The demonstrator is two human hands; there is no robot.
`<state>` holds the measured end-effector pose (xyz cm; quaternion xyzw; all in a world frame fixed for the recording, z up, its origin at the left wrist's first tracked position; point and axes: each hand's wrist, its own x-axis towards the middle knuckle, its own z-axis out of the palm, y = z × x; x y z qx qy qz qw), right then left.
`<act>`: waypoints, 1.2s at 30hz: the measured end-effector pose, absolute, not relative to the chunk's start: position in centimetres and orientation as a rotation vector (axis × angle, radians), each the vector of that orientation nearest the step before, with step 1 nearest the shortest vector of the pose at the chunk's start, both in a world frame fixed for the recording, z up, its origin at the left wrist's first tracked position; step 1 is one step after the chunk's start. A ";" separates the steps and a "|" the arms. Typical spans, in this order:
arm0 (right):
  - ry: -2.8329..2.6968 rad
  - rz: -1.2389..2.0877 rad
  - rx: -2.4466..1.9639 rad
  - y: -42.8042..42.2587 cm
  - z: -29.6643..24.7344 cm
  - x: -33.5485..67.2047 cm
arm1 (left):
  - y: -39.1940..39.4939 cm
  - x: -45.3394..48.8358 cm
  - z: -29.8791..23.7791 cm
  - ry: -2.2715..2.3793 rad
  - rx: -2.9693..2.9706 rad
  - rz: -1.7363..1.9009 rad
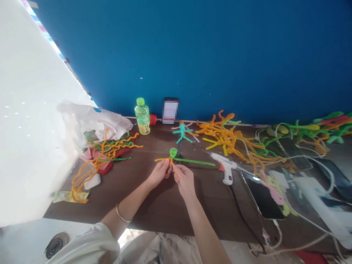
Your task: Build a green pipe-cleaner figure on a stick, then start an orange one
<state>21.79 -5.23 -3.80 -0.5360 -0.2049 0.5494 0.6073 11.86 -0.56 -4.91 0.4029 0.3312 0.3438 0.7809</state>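
Observation:
Between my two hands is a small figure of fuzzy pipe cleaners (173,153), with a green coiled head and orange strands below it. My left hand (161,172) pinches its orange part from the left, and an orange end sticks out past the fingers. From the right, my right hand (183,178) pinches the lower orange strands close to the left fingertips. A long straight green pipe cleaner (195,161) runs out to the right from just under the head. Behind the hands lies a finished-looking turquoise pipe-cleaner figure (182,133) with spread limbs.
A white glue gun (227,167) lies right of my hands, its black cord trailing toward the front edge. Beyond it are a phone (264,196), white cables and orange pipe-cleaner figures (231,135). Loose orange pipe cleaners (82,170), a bottle (142,117) and a plastic bag (110,121) are leftward.

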 end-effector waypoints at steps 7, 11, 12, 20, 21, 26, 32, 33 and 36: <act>-0.429 1.312 -1.194 -5.2 -3.6 22.0 | -0.6 11.9 -4.7 0.644 0.775 0.744; -0.406 1.343 -1.149 -5.3 -3.5 22.2 | -0.7 11.9 -4.6 0.635 0.751 0.733; -0.406 1.351 -1.136 -5.3 -3.5 22.2 | -0.7 11.9 -4.6 0.638 0.744 0.730; -0.387 1.404 -1.086 -5.3 -3.6 22.4 | -0.6 12.0 -4.5 0.636 0.655 0.682; -0.386 1.413 -1.083 -5.3 -3.6 22.4 | -0.6 11.9 -4.4 0.615 0.639 0.672; -0.366 1.423 -1.108 -5.3 -3.3 22.3 | -0.6 11.7 -4.2 0.540 0.577 0.608; -0.372 1.415 -1.115 -5.3 -3.3 22.4 | -0.6 11.6 -4.2 0.519 0.552 0.579; -0.376 1.415 -1.113 -5.3 -3.3 22.4 | -0.6 11.6 -4.1 0.521 0.551 0.579; -0.394 1.415 -1.105 -5.3 -3.3 22.5 | -0.6 11.7 -4.0 0.528 0.552 0.581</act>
